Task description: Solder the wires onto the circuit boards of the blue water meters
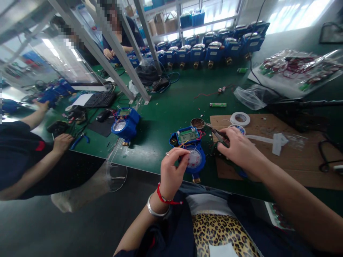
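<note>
A blue water meter (200, 165) lies on the bench in front of me, its lid off, with a lit digital display (187, 137) and thin coloured wires showing. My left hand (173, 167) is over its left side, thumb and forefinger pinched on a thin pale wire (193, 150) by the round dial. To the right, my right hand (237, 144) is closed around a pair of pliers (218, 134). The tips of the pliers point left, close to a small round tin (197, 123) of brown material; whether they touch its rim I cannot tell.
Tape rolls (240, 119) lie on a cardboard sheet (292, 167) at right. Behind are a green battery (218, 105) and a plastic bag (300, 75) of wired parts. Another open meter (125, 123) stands left. Several meters (197, 53) line the back. A co-worker's hand (63, 142) is at left.
</note>
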Demonstrator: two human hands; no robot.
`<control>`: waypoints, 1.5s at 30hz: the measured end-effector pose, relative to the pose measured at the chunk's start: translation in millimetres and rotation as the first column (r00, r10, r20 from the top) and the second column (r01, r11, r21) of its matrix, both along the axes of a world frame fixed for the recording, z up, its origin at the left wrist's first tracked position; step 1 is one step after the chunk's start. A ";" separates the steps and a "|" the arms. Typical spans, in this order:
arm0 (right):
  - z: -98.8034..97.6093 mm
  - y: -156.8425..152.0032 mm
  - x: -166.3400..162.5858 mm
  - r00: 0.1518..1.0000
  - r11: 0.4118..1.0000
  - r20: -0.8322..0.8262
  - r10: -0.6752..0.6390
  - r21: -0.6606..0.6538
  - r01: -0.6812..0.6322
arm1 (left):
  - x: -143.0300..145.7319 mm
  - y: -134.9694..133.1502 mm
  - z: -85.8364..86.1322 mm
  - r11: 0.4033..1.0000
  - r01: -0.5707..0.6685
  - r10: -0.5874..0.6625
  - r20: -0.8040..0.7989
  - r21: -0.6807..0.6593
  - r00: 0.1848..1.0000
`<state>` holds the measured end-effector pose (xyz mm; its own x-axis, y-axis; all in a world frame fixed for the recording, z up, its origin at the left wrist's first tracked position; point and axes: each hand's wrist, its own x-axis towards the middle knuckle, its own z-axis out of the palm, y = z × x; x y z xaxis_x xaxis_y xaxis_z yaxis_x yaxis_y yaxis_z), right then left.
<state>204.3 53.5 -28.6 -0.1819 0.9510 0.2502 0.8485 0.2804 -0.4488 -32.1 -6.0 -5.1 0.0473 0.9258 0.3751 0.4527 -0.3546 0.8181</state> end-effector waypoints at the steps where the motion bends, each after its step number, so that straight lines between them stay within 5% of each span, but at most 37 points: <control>1: 4.1 -5.6 1.4 0.999 1.000 -0.046 0.003 0.017 -0.002 | 0.2 0.0 0.6 1.000 0.000 0.000 0.005 -0.001 1.000; 8: 26.6 -47.0 -11.8 0.976 0.986 -0.145 0.162 -0.022 -0.167 | 1.6 -2.9 3.1 0.997 -0.021 0.024 0.044 -0.072 0.999; 14: 30.7 -53.8 -37.1 0.958 0.964 -0.106 0.266 0.028 -0.264 | 5.0 -4.1 7.0 0.988 -0.018 0.040 0.136 -0.156 0.990; 45: 36.3 -52.8 -50.8 0.959 0.963 -0.114 0.259 -0.054 -0.266 | 3.3 -2.2 1.2 0.977 0.008 0.059 0.305 -0.215 0.951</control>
